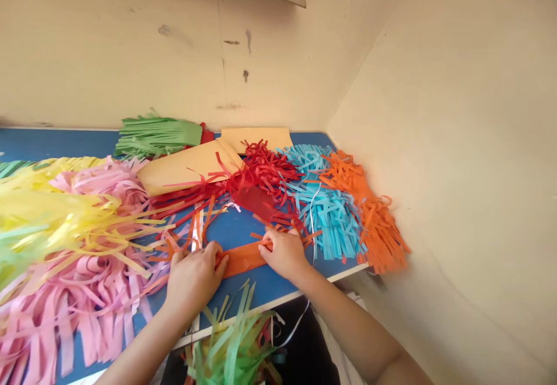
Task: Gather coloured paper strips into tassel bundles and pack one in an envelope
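Observation:
An orange strip of fringed paper (pixel 244 258) lies stretched between my hands near the front of the blue table. My left hand (pixel 195 272) is closed on its left end, where loose orange fringes poke out past the fingers. At the other end, my right hand (pixel 285 251) pinches the strip, with a few orange fringes showing beyond it. Just behind the strip is a heap of red fringed paper (pixel 267 170). A white string (pixel 312 216) runs down past my right hand and over the table's edge.
Pink fringes (pixel 87 298) and yellow fringes (pixel 65 216) cover the table's left side. Blue fringes (pixel 331 216) and orange fringes (pixel 383 228) lie at the right, by the wall. Cream paper (pixel 191 167) and green fringes (pixel 159 134) sit behind. Green-yellow strips (pixel 239 338) rest on my lap.

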`<move>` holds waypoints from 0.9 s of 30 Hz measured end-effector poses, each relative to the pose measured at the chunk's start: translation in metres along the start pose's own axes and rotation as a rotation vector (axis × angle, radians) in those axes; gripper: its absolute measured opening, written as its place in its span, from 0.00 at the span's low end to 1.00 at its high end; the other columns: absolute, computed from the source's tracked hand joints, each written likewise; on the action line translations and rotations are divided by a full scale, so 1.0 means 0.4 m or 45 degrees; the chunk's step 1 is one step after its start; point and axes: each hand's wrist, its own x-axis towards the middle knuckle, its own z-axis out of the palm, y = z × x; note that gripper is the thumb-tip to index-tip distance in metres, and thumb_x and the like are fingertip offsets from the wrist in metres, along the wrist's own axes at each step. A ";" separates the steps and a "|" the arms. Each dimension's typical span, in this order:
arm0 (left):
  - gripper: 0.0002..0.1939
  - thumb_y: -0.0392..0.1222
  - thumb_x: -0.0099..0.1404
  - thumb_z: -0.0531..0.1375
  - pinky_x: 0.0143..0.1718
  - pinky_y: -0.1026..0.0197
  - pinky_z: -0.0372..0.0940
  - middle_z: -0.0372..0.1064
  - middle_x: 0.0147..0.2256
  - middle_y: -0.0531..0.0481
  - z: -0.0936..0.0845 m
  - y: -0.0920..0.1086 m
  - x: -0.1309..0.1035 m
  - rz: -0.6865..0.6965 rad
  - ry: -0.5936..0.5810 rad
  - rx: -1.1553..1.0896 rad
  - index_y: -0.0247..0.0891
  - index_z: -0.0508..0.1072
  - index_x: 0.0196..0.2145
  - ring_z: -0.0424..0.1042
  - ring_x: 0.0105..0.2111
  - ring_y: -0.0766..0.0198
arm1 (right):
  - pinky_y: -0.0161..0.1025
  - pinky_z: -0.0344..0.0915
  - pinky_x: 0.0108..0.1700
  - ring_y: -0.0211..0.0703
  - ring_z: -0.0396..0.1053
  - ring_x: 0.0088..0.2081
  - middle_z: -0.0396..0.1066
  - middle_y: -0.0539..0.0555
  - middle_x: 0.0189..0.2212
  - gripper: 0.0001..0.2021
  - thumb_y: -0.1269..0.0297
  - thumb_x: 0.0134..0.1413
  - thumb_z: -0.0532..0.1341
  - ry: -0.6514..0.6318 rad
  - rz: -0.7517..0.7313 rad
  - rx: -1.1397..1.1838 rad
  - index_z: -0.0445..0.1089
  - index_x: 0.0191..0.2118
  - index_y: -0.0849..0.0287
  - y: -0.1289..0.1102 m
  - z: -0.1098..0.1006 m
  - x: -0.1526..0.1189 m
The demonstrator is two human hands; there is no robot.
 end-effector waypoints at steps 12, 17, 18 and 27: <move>0.07 0.37 0.61 0.56 0.57 0.38 0.51 0.74 0.35 0.47 -0.041 0.004 -0.037 0.631 0.184 -0.114 0.40 0.74 0.35 0.73 0.38 0.53 | 0.47 0.54 0.48 0.51 0.67 0.44 0.73 0.59 0.43 0.21 0.62 0.46 0.62 -0.102 -0.795 -0.019 0.68 0.48 0.62 0.045 -0.053 -0.017; 0.13 0.31 0.62 0.52 0.56 0.40 0.53 0.76 0.35 0.48 0.002 -0.037 -0.032 0.579 0.263 -0.154 0.40 0.75 0.37 0.75 0.36 0.56 | 0.46 0.51 0.45 0.50 0.67 0.45 0.73 0.56 0.43 0.17 0.68 0.47 0.61 -0.064 -0.754 -0.022 0.71 0.46 0.59 0.054 -0.037 -0.021; 0.13 0.32 0.63 0.51 0.55 0.42 0.54 0.77 0.35 0.49 0.012 -0.048 -0.031 0.547 0.284 -0.193 0.40 0.75 0.38 0.75 0.36 0.56 | 0.46 0.50 0.45 0.49 0.67 0.45 0.73 0.55 0.43 0.16 0.66 0.49 0.62 -0.060 -0.734 0.000 0.71 0.46 0.57 0.055 -0.033 -0.020; 0.16 0.50 0.68 0.54 0.45 0.51 0.58 0.78 0.34 0.49 0.026 -0.067 -0.027 0.339 0.276 -0.417 0.42 0.77 0.32 0.74 0.37 0.56 | 0.41 0.49 0.45 0.38 0.69 0.39 0.76 0.48 0.37 0.10 0.59 0.64 0.61 -0.119 -0.437 0.235 0.78 0.33 0.54 0.066 -0.028 0.019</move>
